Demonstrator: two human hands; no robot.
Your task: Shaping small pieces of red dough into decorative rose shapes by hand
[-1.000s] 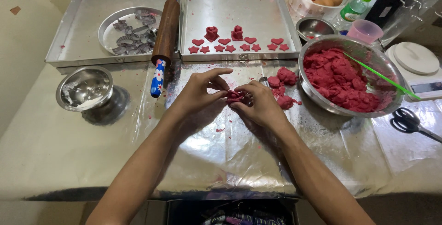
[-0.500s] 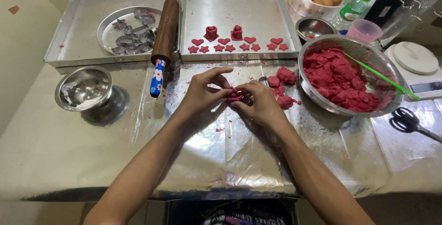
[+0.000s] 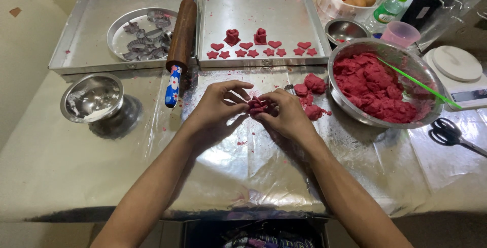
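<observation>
My left hand (image 3: 217, 107) and my right hand (image 3: 287, 114) meet over the plastic-covered table and pinch a small piece of red dough (image 3: 256, 105) between their fingertips. Loose lumps of red dough (image 3: 311, 95) lie just to the right of my hands. Further right stands a large steel bowl (image 3: 355, 113) full of red dough with a green stick (image 3: 418, 84) leaning in it. Behind my hands, a baking tray (image 3: 264, 9) holds two small dough roses and a row of red dough hearts and stars (image 3: 258, 49).
A wooden rolling pin (image 3: 180, 40) lies across the edge of the left tray (image 3: 81, 29), which holds a plate of metal cutters (image 3: 144, 37). A small steel bowl with flour (image 3: 93, 97) is at the left. Black scissors (image 3: 451, 134), a white scale (image 3: 460, 70) and a pink cup (image 3: 399, 34) are at the right.
My fingers have shifted slightly around the dough piece; both hands stay in the same spot.
</observation>
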